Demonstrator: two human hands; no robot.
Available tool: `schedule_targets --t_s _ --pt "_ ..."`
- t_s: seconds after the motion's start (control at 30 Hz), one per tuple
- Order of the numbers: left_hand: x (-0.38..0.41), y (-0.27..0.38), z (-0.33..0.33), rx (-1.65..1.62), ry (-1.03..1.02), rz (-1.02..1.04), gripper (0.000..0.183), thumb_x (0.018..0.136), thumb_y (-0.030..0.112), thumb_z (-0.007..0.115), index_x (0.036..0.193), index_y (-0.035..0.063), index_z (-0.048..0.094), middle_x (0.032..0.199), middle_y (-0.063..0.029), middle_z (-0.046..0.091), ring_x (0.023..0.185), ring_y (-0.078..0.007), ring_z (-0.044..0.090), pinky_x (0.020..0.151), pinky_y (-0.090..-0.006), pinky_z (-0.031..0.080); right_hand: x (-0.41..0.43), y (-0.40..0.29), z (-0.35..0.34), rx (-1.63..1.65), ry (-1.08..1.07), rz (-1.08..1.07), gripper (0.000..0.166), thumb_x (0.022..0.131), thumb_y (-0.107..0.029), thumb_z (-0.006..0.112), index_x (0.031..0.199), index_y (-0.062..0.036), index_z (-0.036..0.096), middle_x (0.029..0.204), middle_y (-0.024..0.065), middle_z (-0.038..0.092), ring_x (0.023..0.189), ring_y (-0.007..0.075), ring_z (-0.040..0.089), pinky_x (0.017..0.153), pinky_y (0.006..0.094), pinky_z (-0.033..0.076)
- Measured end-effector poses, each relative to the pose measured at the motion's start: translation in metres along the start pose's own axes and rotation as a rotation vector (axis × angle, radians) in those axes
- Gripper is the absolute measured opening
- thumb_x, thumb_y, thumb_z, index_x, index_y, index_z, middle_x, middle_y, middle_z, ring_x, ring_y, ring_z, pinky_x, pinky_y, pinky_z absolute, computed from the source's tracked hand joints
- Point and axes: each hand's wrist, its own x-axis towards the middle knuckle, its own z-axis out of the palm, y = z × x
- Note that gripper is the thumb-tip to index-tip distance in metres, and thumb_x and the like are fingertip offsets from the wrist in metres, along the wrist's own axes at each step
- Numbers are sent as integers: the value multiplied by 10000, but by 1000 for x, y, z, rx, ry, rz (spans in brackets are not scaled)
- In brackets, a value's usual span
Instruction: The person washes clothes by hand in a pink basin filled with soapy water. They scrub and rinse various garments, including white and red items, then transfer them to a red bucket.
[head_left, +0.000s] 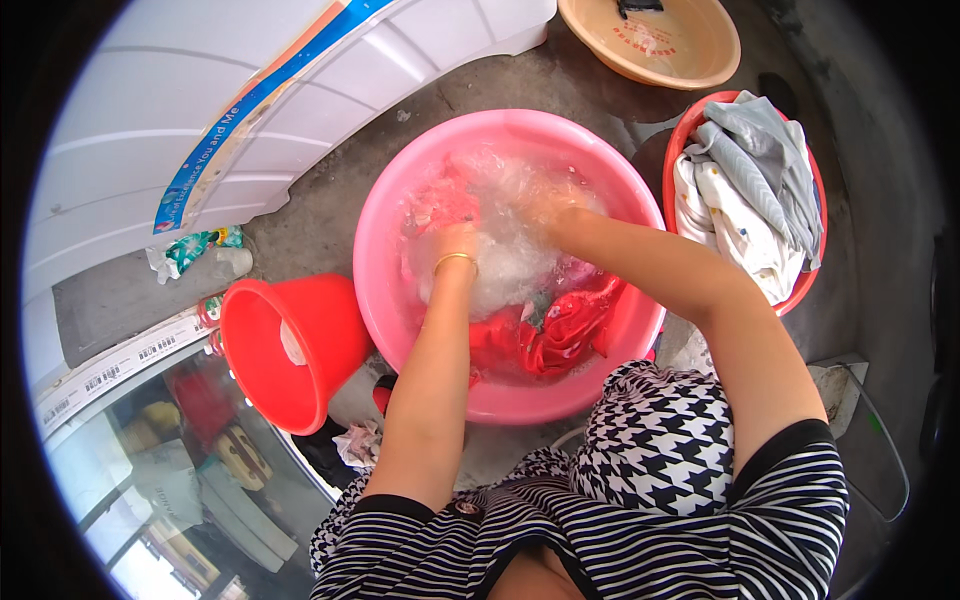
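Observation:
Both my hands are down in sudsy, churning water inside a large pink plastic basin (379, 300). My left hand (455, 238), with a gold bangle at the wrist, touches the water beside a coral-pink cloth (442, 202). Splashing blurs my right hand (553, 208), which is in the foam a little farther to the right. Water and foam hide the fingers of both hands, so I cannot see whether they grip cloth. Nearer to me in the basin lies a wet red garment (570, 330) with a small pattern, partly above the water.
A red plastic bucket (274, 360) lies tipped against the basin's left side. On the right stands a red tub (817, 217) heaped with grey and white clothes (757, 187). An orange-tan basin (720, 45) holds water behind. A white ribbed panel (360, 112) borders the far left.

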Motion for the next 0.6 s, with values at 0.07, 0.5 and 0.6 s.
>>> schedule_targets --t_s 0.07,0.5,0.6 --pt "-28 15 -9 -769 34 -188 389 847 247 518 1131 -13 576 1170 -152 593 1106 -281 553 871 -445 479 -1 -13 0 36 71 -44 479 764 -234 611 1227 -164 514 1019 178 630 902 345 618 766 436 497" --pt "-152 -24 -64 -1909 -503 80 448 922 219 418 1308 -7 409 1286 -174 502 1151 -274 525 988 -428 427 -38 -34 -17 -1 341 -198 431 757 -178 591 1187 -201 558 1041 181 541 936 353 575 771 458 482" --pt "-150 -34 -89 -1500 -302 220 443 921 214 447 1296 -22 432 1234 -222 525 1108 -299 557 963 -427 434 -34 -7 -3 -240 398 -112 499 808 -300 569 1294 -262 464 1351 199 299 1220 411 333 940 558 340"
